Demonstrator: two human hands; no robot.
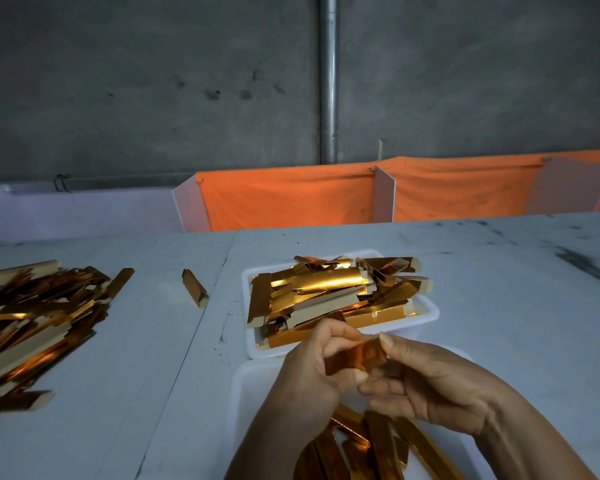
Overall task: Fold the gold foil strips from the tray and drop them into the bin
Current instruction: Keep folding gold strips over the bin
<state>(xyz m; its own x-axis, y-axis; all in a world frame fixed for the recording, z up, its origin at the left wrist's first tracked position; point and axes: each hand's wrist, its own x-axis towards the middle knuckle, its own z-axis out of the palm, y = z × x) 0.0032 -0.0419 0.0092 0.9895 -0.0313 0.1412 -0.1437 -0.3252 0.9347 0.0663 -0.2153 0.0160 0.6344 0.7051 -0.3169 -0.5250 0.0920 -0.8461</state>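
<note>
- Two hands, left hand [312,372] and right hand [426,382], pinch one gold foil strip [355,356] between them.
- Heaped tray [426,318] sits at twelve o'clock.
- Bin [253,393] lies beneath, holding folded strips [357,445].

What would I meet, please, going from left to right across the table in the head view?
Loose pile of gold foil strips → single folded strip lying alone → white tray heaped with strips, with the left hand and right hand pinching one strip in front of it → bare tabletop.
</note>
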